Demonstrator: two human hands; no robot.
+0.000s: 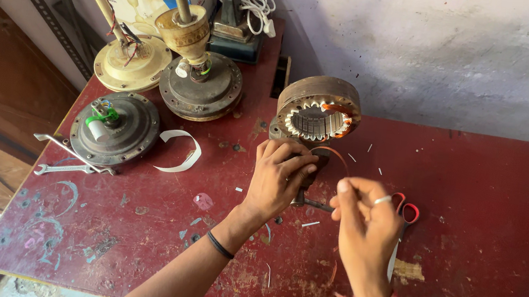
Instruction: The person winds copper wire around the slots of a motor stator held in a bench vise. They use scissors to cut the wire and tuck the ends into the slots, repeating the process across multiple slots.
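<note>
Head view: left hand (278,177) is steadying the heavy, rigid motor core (316,114) standing on the red table (476,197); right hand (363,229) is pinching thin, springy copper wire (335,154), probably easily kinked, best gripped near its end.

A fan repair workshop — dismantled fan motors (116,127), a stator (317,113) and spanners (65,160) on a worn red bench (489,198)

A rusty brown motor ring (318,111) with copper windings and pale teeth stands tilted on the red worktop (489,198). A thin copper wire (332,152) arcs from it.
</note>
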